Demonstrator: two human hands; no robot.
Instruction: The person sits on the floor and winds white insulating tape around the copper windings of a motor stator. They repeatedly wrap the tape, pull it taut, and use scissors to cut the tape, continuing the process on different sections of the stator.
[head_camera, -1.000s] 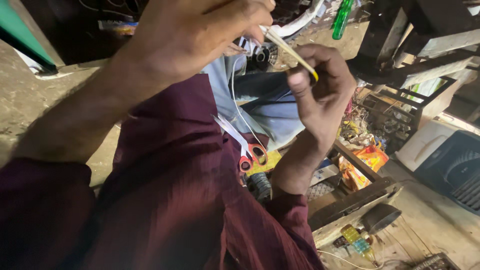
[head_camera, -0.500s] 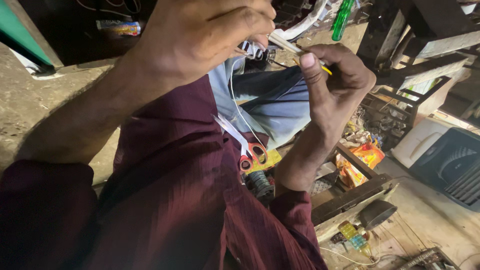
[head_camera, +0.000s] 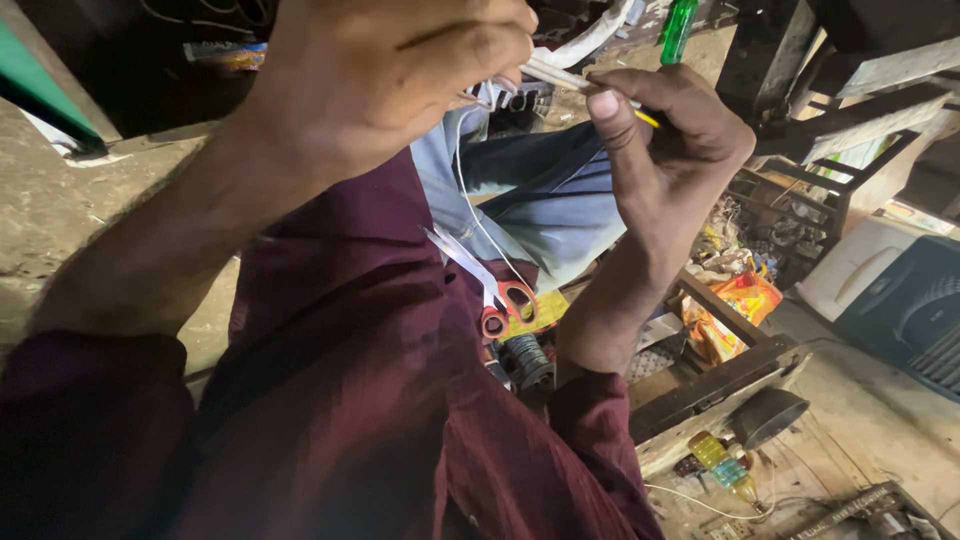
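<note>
My left hand (head_camera: 400, 90) is raised at the top centre, its fingers closed on one end of a thin pale stick (head_camera: 555, 76). My right hand (head_camera: 665, 150) pinches the other end between thumb and fingers, and a yellow tip (head_camera: 650, 119) pokes out past the thumb. A thin white wire (head_camera: 470, 205) hangs from under my left hand down onto my lap. Red-handled scissors (head_camera: 490, 290) lie on my maroon shirt beside blue-grey trousers (head_camera: 560, 200), between my two forearms.
A cluttered wooden rack (head_camera: 740, 360) with orange packets and small bottles stands at the lower right. A dark speaker-like box (head_camera: 900, 300) sits at the far right and a green bottle (head_camera: 678, 28) at the top. Bare concrete floor (head_camera: 60, 200) lies to the left.
My right hand has risen a little and its thumb has closed further over the stick. My left hand keeps its hold at the other end. The scissors have not moved.
</note>
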